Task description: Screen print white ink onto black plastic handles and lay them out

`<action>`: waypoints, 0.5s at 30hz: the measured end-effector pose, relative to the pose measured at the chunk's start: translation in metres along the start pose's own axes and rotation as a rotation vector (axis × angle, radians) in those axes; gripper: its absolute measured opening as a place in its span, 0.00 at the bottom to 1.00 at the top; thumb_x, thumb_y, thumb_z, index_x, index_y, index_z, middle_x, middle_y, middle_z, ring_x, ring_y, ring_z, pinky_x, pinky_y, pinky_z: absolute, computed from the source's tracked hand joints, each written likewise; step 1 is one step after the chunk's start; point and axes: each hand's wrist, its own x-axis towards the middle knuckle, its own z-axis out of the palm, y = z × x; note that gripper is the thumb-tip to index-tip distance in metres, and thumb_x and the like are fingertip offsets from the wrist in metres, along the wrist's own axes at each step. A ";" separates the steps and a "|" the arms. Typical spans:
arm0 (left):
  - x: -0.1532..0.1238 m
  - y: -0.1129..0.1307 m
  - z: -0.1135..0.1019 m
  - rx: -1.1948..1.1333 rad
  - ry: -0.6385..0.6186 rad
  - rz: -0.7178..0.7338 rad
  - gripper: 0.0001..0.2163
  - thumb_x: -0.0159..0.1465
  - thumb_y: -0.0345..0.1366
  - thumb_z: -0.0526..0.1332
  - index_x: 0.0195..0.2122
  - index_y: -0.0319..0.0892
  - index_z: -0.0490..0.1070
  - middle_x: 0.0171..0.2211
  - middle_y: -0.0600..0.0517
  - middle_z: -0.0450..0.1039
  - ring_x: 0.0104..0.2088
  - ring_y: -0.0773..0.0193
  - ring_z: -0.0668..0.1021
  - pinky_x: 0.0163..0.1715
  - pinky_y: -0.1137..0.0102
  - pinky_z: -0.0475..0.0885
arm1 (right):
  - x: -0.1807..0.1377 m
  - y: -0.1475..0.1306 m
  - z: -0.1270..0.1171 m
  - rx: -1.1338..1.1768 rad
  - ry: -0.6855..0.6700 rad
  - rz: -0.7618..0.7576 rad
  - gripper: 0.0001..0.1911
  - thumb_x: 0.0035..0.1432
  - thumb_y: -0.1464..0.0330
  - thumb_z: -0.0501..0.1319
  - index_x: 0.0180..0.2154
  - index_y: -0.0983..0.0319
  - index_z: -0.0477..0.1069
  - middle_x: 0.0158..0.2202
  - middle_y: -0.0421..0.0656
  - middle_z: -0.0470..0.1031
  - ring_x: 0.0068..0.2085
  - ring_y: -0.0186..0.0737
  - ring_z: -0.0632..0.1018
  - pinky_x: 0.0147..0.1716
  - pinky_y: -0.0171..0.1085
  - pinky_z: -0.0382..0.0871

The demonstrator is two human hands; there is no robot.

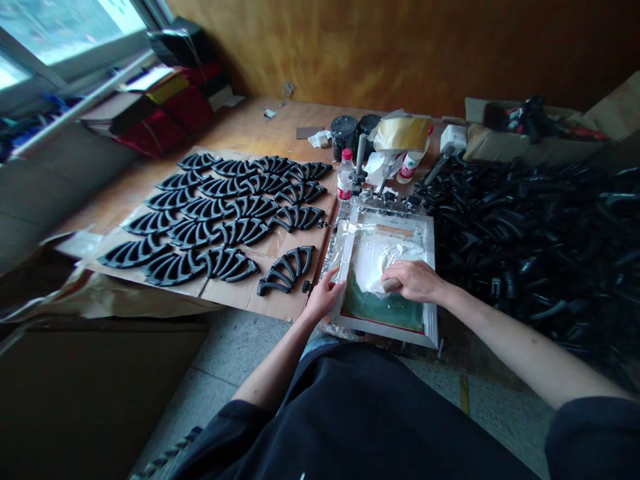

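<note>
A screen-printing frame (430,267) with a light metal rim lies on the bench in front of me, its mesh green toward my side. White ink (367,263) is spread over the middle and far part of the mesh. My right hand (413,281) is closed around a small brownish squeegee (391,285), which rests at the near edge of the ink. At the frame's left side is my left hand (326,293), thumb and fingers apart by the rim; whether it presses on the frame I cannot tell.
Rows of black curved, ribbed parts (220,217) lie on cardboard (240,300) to the left. A dark heap of black parts (525,247) fills the right. Behind the frame stand a red-capped bottle (345,175), a black can (344,137) and a clamp post (360,157).
</note>
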 end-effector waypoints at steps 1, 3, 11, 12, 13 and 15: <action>0.000 0.001 0.000 -0.006 0.006 -0.003 0.27 0.63 0.49 0.59 0.62 0.46 0.64 0.27 0.54 0.73 0.27 0.66 0.73 0.25 0.74 0.65 | 0.003 0.000 0.001 -0.018 0.044 0.034 0.14 0.52 0.77 0.60 0.37 0.56 0.77 0.37 0.38 0.80 0.42 0.41 0.79 0.39 0.36 0.70; -0.002 0.004 -0.001 -0.029 0.010 -0.012 0.28 0.62 0.49 0.59 0.62 0.45 0.65 0.26 0.54 0.73 0.25 0.66 0.72 0.25 0.74 0.65 | 0.004 -0.003 0.009 -0.056 0.147 0.064 0.15 0.53 0.78 0.59 0.40 0.58 0.77 0.41 0.41 0.80 0.44 0.43 0.78 0.41 0.38 0.71; -0.007 0.017 -0.006 -0.048 -0.007 -0.038 0.28 0.62 0.49 0.60 0.61 0.45 0.66 0.25 0.55 0.72 0.22 0.68 0.70 0.21 0.75 0.62 | 0.007 -0.001 0.006 0.028 0.189 0.121 0.14 0.57 0.70 0.64 0.46 0.55 0.76 0.43 0.39 0.80 0.42 0.41 0.80 0.41 0.37 0.72; -0.008 0.021 -0.008 -0.054 -0.023 -0.032 0.28 0.62 0.50 0.60 0.62 0.45 0.64 0.25 0.56 0.71 0.22 0.69 0.69 0.21 0.76 0.61 | 0.018 0.003 -0.003 0.017 0.232 0.185 0.18 0.57 0.68 0.65 0.50 0.54 0.74 0.44 0.39 0.80 0.42 0.42 0.80 0.41 0.38 0.72; -0.010 0.027 -0.011 -0.070 -0.040 -0.025 0.29 0.62 0.50 0.59 0.63 0.45 0.62 0.24 0.56 0.70 0.21 0.69 0.69 0.20 0.76 0.60 | 0.029 0.007 -0.013 0.000 0.275 0.242 0.22 0.56 0.67 0.66 0.54 0.53 0.71 0.47 0.40 0.79 0.44 0.43 0.79 0.42 0.39 0.72; -0.016 0.043 -0.020 -0.136 -0.065 -0.009 0.31 0.63 0.51 0.58 0.65 0.45 0.59 0.23 0.57 0.69 0.20 0.69 0.68 0.19 0.76 0.59 | 0.047 0.020 -0.036 -0.042 0.340 0.326 0.29 0.56 0.65 0.67 0.59 0.53 0.67 0.48 0.42 0.78 0.45 0.45 0.79 0.43 0.41 0.71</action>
